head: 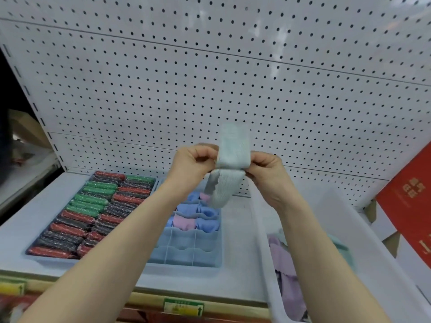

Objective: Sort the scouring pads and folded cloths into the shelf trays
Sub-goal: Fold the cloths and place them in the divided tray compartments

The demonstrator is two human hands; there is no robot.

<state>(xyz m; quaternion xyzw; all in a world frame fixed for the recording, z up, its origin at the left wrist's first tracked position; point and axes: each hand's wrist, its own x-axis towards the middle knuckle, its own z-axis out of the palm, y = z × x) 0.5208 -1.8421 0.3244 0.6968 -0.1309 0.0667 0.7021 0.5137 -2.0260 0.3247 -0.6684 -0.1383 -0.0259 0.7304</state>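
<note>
We see a shelf (pixel 21 231) backed by a pegboard (pixel 210 78). On its left sits a tray (pixel 32 254) packed with pads (pixel 93 213) in rows. Just right of it stands a divided tray (pixel 186 252), cloths (pixel 196 217) filling its rear compartments. Right of that, a bin (pixel 377 248) holds loose cloths (pixel 286 276). A box (pixel 410 194) leans at the far right. Above the divided tray, our left hand (pixel 192 163) and right hand (pixel 265 170) hold a cloth (pixel 227 169) between them, left and right of it.
</note>
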